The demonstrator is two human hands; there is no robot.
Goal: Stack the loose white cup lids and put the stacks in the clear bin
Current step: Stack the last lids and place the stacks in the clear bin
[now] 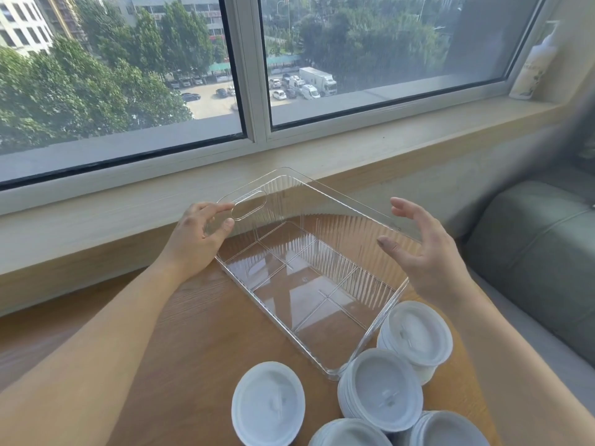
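White cup lids (pixel 380 389): head view, already in stacks on the wooden table (pixel 193 317), just beside the near end of the clear bin (pixel 325 252), which holds none. Left hand (pixel 196 236) pinches the bin's handle end; right hand (pixel 421 252) spread wide beside its rim. Left to do: loading

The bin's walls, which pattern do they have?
Clear bin: fine vertical ribs, seen in the head view.

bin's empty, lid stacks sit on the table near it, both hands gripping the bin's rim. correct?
Not quite. In the head view only the left hand grips the clear bin, at its handle end. The right hand is open beside the far rim, fingers spread, not gripping it. The rest holds: the bin is empty and the lid stacks sit on the table near it.
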